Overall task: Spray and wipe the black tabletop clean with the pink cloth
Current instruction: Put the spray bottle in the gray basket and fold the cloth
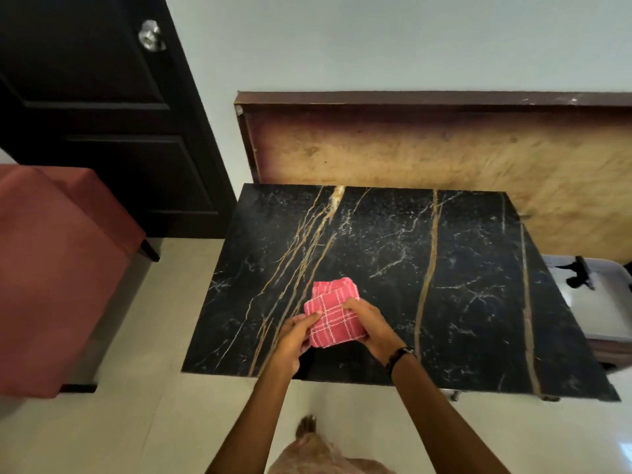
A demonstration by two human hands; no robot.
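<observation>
The black marble tabletop (461,268) with gold and white veins fills the middle of the head view. A folded pink checked cloth (333,314) is held just above its near left part. My left hand (295,336) grips the cloth's left edge. My right hand (371,325), with a dark band on the wrist, grips its right edge, thumb on top. No spray bottle is in view.
A red upholstered seat (58,268) stands at the left. A dark door (102,114) is behind it. A brown wooden board (444,148) leans on the wall behind the table. A white object (595,302) lies low at the right. My foot (307,427) is on the pale floor.
</observation>
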